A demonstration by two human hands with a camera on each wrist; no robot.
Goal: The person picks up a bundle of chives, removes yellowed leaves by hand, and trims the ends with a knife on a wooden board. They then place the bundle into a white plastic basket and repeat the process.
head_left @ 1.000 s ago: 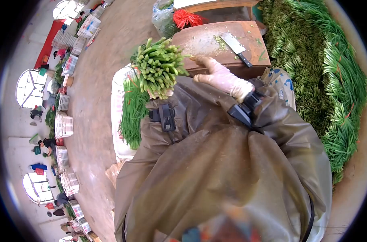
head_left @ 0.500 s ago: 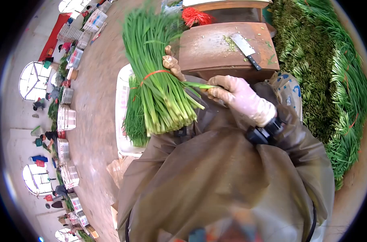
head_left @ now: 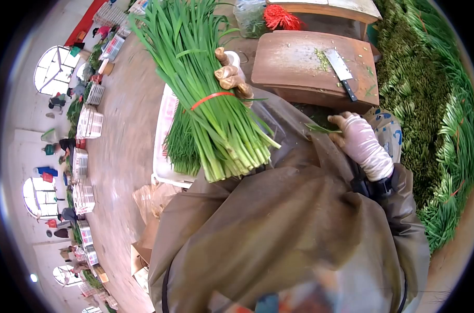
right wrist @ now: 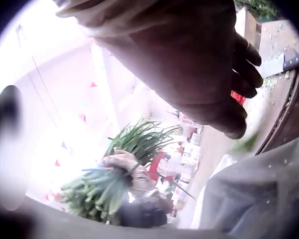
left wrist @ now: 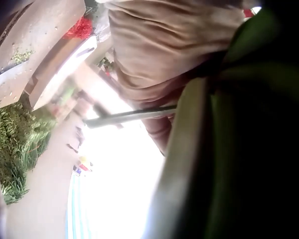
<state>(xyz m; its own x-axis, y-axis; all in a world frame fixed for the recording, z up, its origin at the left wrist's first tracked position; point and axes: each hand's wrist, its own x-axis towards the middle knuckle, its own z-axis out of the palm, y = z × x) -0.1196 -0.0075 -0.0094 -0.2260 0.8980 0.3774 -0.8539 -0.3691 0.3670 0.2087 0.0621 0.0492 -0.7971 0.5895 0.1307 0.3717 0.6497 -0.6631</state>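
Observation:
My gloved left hand (head_left: 231,78) grips a thick bundle of garlic chives (head_left: 226,125) bound with a red band (head_left: 213,97). Leaves point up and away; the pale cut stem ends face my lap. Most of the left palm is hidden behind the bundle. Dark, close stems (left wrist: 187,139) fill much of the left wrist view. To the right, my gloved right hand (head_left: 363,141) pinches a loose green leaf (head_left: 320,128) at its fingertips, apart from the bundle. In the right wrist view that leaf (right wrist: 246,144) is a blur by the fingers.
A wooden block table (head_left: 294,57) ahead carries a cleaver (head_left: 338,65) and green trimmings. Behind it lie red ties (head_left: 281,17). A white crate (head_left: 166,161) with more chives stands on the left. Piled chives (head_left: 451,130) line the right side.
The bundle turned from stem ends facing up to lying lengthwise. My right hand drew a leaf out at the bundle's side, then moved right and away with it.

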